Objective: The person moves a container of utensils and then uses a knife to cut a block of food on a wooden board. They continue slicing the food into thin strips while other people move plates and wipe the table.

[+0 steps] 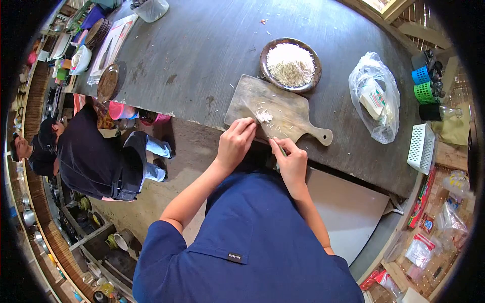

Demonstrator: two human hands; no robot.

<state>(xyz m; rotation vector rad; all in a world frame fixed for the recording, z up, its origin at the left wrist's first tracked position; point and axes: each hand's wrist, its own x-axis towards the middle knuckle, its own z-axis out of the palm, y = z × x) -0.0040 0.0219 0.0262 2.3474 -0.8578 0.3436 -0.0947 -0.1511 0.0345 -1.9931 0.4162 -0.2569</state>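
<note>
My right hand (290,160) is wrapped round the handle of a knife (266,132), whose blade points up and left over the near edge of a wooden cutting board (242,98). Close to the blade, my left hand (236,139) has its fingers pressed together at the board's near left edge. What those fingers hold, if anything, is hidden. A small heap of thin white shreds (263,116) lies on the board just beyond the blade, with loose bits around it. Behind the board, a round brown bowl (317,76) holds more pale shreds (290,63).
A clear plastic bag (374,96) with a white block-shaped pack lies to the right on the dark table (187,65). Green (423,92) and white baskets (421,146) line the right edge. Two other people (96,151) are at the left, beyond the table's near edge.
</note>
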